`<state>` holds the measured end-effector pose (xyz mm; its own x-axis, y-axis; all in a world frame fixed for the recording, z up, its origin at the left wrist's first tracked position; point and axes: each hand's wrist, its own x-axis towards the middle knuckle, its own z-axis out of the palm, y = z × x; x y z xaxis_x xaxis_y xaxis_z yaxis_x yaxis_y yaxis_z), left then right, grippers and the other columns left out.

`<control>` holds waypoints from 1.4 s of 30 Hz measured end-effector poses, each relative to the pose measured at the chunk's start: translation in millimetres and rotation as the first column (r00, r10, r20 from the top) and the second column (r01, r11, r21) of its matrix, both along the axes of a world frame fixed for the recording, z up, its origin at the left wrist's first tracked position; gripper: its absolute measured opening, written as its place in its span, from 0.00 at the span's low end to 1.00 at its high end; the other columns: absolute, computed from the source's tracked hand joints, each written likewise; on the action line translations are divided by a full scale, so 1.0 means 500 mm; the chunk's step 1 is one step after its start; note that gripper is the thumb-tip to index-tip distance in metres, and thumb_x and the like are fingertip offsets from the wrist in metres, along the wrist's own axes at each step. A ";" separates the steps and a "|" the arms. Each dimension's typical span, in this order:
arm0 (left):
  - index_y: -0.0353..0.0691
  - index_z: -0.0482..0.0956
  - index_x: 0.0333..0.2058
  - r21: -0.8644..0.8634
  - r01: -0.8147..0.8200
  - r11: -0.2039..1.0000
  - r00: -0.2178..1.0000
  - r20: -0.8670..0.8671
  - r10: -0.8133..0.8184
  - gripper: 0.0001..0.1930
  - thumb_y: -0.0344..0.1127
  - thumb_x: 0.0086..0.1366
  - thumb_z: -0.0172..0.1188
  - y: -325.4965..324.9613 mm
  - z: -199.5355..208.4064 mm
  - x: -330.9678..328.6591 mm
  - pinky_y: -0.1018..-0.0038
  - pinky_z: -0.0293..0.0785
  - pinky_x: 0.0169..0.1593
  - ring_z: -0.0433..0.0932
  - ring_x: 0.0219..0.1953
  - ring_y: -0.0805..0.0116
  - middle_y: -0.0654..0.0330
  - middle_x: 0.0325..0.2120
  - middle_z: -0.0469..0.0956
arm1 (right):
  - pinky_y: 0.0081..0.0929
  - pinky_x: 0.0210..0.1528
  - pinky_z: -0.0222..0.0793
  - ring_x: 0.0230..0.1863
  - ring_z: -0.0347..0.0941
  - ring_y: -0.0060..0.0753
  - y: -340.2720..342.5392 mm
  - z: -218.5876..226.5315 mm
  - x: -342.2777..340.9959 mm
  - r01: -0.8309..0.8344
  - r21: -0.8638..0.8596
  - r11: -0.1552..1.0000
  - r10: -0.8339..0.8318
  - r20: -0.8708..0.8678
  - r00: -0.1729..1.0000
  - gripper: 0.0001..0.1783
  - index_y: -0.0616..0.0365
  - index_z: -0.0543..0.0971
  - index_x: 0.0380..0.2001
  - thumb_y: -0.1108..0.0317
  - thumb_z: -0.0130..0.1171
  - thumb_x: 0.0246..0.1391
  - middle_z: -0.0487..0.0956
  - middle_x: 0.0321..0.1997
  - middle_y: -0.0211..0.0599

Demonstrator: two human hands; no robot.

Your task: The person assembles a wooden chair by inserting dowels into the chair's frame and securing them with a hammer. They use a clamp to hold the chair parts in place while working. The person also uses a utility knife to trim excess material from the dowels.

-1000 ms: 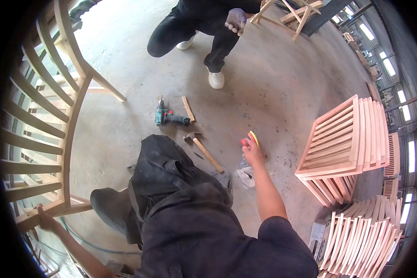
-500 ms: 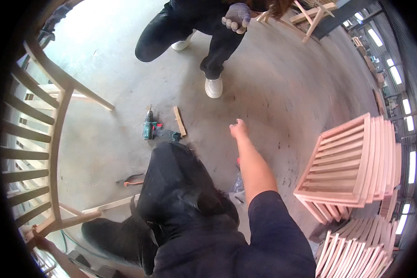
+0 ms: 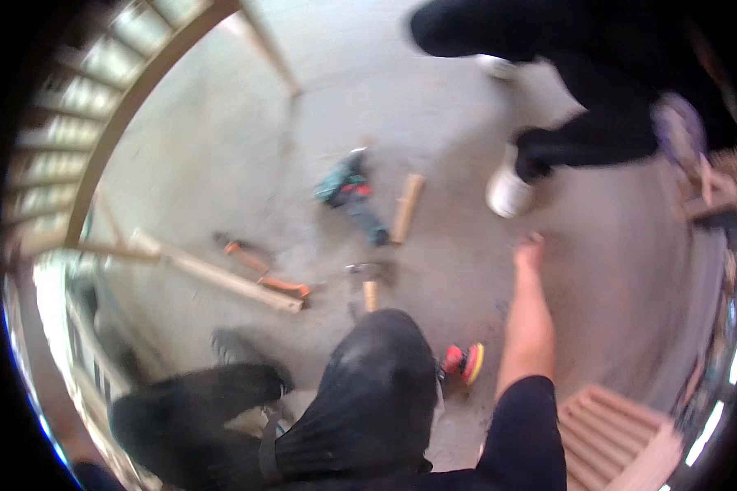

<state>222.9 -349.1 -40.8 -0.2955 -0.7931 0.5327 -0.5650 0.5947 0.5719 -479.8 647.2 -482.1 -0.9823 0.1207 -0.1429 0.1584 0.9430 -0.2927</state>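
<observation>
My right hand [image 3: 529, 250] hangs over the concrete floor with the arm stretched forward; nothing shows in it, and motion smears its fingers. At the far left my left hand [image 3: 20, 255] is closed on the frame of a slatted wooden chair [image 3: 98, 184], though blur hides its fingers. Between my arms, on the floor, lie a teal cordless drill [image 3: 354, 196], a short wood strip [image 3: 408, 209] and a hammer [image 3: 370, 286] with a wooden handle. Orange-handled pliers [image 3: 250, 260] rest beside a long wooden bar [image 3: 221, 274]. A red sander [image 3: 463, 362] with a yellow pad is by my knee [image 3: 385, 352].
Another person in dark trousers [image 3: 598, 123] and white shoes [image 3: 509, 192] is at the upper right, a gloved hand [image 3: 678, 127] beside the leg. A slatted wooden frame [image 3: 610, 438] stands at the lower right, near my right elbow.
My view has swung to the right-hand side's opposite: floor tools and the other person appear farther right. The hammer and sander now show clearly. My right arm stays stretched forward.
</observation>
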 end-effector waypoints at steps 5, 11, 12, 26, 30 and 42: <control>0.37 0.80 0.50 0.088 0.092 0.992 0.994 -0.070 -0.086 0.18 0.41 0.66 0.63 -0.001 0.001 0.023 0.67 0.76 0.55 0.79 0.52 0.62 0.51 0.49 0.80 | 0.43 0.47 0.76 0.46 0.82 0.48 -0.045 0.015 -0.024 0.026 0.214 0.976 -0.022 -0.025 0.999 0.12 0.63 0.80 0.43 0.66 0.56 0.64 0.84 0.41 0.47; 0.40 0.80 0.52 0.004 0.202 0.979 0.968 0.154 -0.200 0.20 0.40 0.62 0.67 -0.013 0.015 0.110 0.68 0.73 0.61 0.75 0.57 0.66 0.59 0.51 0.78 | 0.25 0.34 0.76 0.36 0.80 0.29 -0.123 0.049 0.079 0.121 -0.507 0.854 0.041 0.296 0.954 0.14 0.70 0.77 0.48 0.69 0.56 0.66 0.81 0.36 0.43; 0.41 0.78 0.53 0.073 0.193 0.978 0.969 0.141 -0.202 0.22 0.41 0.62 0.68 -0.017 -0.023 0.073 0.68 0.72 0.60 0.74 0.57 0.66 0.60 0.52 0.77 | 0.24 0.34 0.76 0.34 0.79 0.27 -0.149 0.080 0.101 0.080 -0.599 0.797 0.060 0.210 0.976 0.13 0.69 0.77 0.48 0.70 0.56 0.66 0.80 0.36 0.40; 0.35 0.84 0.42 0.333 0.008 0.943 0.797 0.567 -0.207 0.18 0.45 0.66 0.59 0.506 -0.065 -0.048 0.59 0.77 0.46 0.83 0.40 0.52 0.49 0.35 0.85 | 0.48 0.57 0.68 0.56 0.73 0.56 -0.393 0.157 0.264 -0.794 -0.070 0.604 0.780 0.256 0.571 0.18 0.59 0.82 0.42 0.56 0.63 0.57 0.79 0.50 0.51; 0.34 0.71 0.61 0.480 -0.407 0.777 0.710 0.701 -0.061 0.35 0.50 0.60 0.66 0.695 0.054 -0.142 0.61 0.71 0.61 0.75 0.58 0.52 0.45 0.56 0.76 | 0.47 0.70 0.61 0.67 0.65 0.64 -0.311 0.018 0.301 -0.756 0.129 0.641 0.729 0.207 0.653 0.58 0.75 0.56 0.68 0.47 0.73 0.47 0.66 0.69 0.62; 0.30 0.76 0.56 0.379 -0.346 0.858 0.916 0.334 0.222 0.43 0.62 0.54 0.72 0.465 0.313 -0.168 0.60 0.73 0.57 0.78 0.54 0.55 0.47 0.53 0.78 | 0.47 0.60 0.71 0.63 0.70 0.61 -0.454 0.065 0.282 -0.743 0.513 0.429 0.434 0.604 0.668 0.74 0.83 0.63 0.60 0.29 0.79 0.22 0.68 0.64 0.66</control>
